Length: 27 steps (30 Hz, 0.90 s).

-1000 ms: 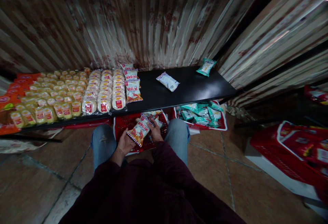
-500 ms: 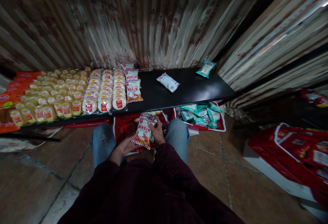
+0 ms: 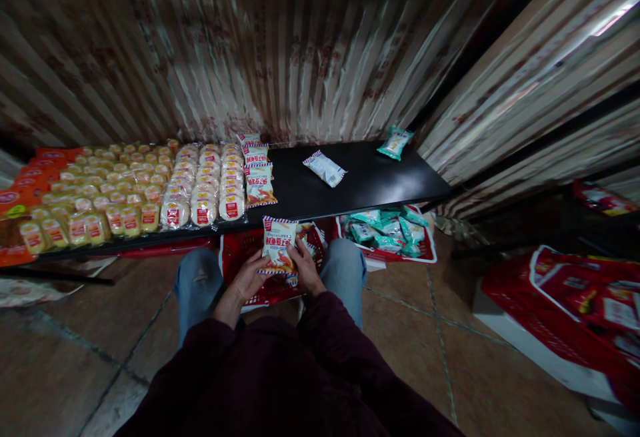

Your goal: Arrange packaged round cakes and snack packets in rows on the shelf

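Both my hands hold one snack packet [image 3: 278, 243], white with red print and a striped edge, upright above a red basket [image 3: 240, 250] between my knees. My left hand [image 3: 249, 282] grips its lower left side. My right hand [image 3: 306, 270] grips its right edge. In front of me a low black shelf [image 3: 365, 177] carries a column of the same packets [image 3: 259, 182] beside rows of round wrapped cakes [image 3: 203, 187] and small yellow packs [image 3: 100, 190]. A white packet [image 3: 325, 168] and a teal packet [image 3: 395, 142] lie apart on the shelf.
A second red basket [image 3: 425, 250] with teal packets [image 3: 385, 230] sits under the shelf to the right. More red baskets [image 3: 565, 303] with packets stand at the far right. Orange packs [image 3: 30, 177] fill the shelf's left end. Corrugated wall panels rise behind. The floor is tiled.
The packet came up out of the red basket and turned from tilted to upright, facing me. My left hand slid under it and my right moved to its side.
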### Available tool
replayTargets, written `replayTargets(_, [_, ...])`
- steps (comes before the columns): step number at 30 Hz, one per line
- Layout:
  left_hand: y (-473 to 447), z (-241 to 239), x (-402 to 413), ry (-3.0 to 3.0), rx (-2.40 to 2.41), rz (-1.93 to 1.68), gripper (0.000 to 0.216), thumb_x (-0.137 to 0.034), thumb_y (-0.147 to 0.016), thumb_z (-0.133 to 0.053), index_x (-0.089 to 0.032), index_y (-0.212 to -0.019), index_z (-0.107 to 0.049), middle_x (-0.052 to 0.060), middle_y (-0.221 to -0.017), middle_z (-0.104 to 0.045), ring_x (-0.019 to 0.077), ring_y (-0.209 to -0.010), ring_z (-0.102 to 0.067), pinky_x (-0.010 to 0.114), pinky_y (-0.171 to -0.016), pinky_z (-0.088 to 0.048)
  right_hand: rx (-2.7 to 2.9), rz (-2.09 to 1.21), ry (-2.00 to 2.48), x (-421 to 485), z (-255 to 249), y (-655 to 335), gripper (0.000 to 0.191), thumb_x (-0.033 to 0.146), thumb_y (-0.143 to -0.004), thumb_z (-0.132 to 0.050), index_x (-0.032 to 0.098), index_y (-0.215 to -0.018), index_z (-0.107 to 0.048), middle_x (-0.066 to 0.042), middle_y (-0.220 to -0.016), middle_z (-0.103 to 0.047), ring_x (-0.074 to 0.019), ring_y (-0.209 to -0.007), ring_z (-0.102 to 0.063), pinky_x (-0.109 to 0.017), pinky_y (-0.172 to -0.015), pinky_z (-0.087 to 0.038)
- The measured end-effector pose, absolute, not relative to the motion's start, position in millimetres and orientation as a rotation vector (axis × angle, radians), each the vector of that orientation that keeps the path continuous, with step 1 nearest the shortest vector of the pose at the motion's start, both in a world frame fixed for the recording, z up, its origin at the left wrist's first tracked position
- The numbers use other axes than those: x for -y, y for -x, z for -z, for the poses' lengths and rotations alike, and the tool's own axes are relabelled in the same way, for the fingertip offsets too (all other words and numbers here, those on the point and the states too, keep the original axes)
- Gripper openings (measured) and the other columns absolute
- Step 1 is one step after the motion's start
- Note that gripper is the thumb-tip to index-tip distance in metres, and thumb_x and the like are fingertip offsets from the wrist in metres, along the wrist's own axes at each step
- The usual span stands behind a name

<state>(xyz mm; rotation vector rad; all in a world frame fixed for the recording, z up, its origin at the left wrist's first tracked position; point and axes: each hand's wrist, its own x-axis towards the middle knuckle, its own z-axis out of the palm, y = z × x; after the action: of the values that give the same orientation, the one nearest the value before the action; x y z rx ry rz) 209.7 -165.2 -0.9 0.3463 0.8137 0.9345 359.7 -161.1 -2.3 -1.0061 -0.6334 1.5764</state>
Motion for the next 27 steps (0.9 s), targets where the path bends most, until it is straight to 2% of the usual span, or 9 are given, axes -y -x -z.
replayTargets(8, [-217.5,-11.7,156.6,-0.360,-0.861,-0.968,0.040,-0.016,-0.070,-0.067,-0.014,-0.109,-0.063,0.011,-0.104,-0.070,0.0246,-0.091,-0.067,0.031,-0.073,-0.051,0.592,-1.576,0.989,159.4,2.6,-359.3,0.062,0.035,-0.067,-0.075,0.023,-0.124,-0.055,-0.004,-0.103,-0.072,-0.0218,-0.090,-0.068,-0.035,-0.084,-0.054])
replayTargets(16, [-228.6,-19.0,148.9,-0.434,-0.903,-1.040,0.041,-0.023,-0.068,-0.070,-0.015,-0.108,-0.064,0.010,-0.101,-0.071,0.0245,-0.092,-0.066,0.034,-0.081,-0.051,0.536,-1.544,0.991,156.9,-13.8,-360.1,0.066,0.032,-0.064,-0.073,0.024,-0.127,-0.052,-0.003,-0.106,-0.071,-0.0235,-0.093,-0.067,-0.036,-0.082,-0.053])
replayTargets(19, [-234.4,-21.8,145.4,-0.503,-0.965,-1.068,0.041,-0.029,-0.070,-0.071,-0.015,-0.108,-0.063,0.010,-0.105,-0.070,0.0251,-0.093,-0.066,0.035,-0.082,-0.050,0.527,-1.541,0.944,156.0,-19.2,-358.8,0.063,0.031,-0.066,-0.072,0.025,-0.125,-0.052,-0.002,-0.108,-0.070,-0.0225,-0.095,-0.067,-0.035,-0.084,-0.053])
replayTargets(22, [-238.8,-21.7,140.2,-0.676,-1.096,-1.127,0.038,-0.028,-0.072,-0.069,-0.015,-0.108,-0.063,0.011,-0.111,-0.068,0.0242,-0.099,-0.064,0.035,-0.088,-0.048,0.546,-1.480,0.925,154.4,-23.0,-357.5,0.061,0.029,-0.066,-0.072,0.026,-0.124,-0.053,-0.002,-0.108,-0.070,-0.0219,-0.098,-0.065,-0.035,-0.087,-0.052])
replayTargets(27, [-243.0,-20.3,134.4,-0.999,-1.411,-1.175,0.053,-0.019,-0.077,-0.060,-0.018,-0.129,-0.048,0.011,-0.116,-0.063,0.0210,-0.101,-0.061,0.037,-0.090,-0.047,0.635,-1.411,0.958,153.5,-24.5,-356.7,0.061,0.029,-0.069,-0.070,0.026,-0.128,-0.050,-0.003,-0.114,-0.067,-0.0209,-0.107,-0.061,-0.036,-0.092,-0.050])
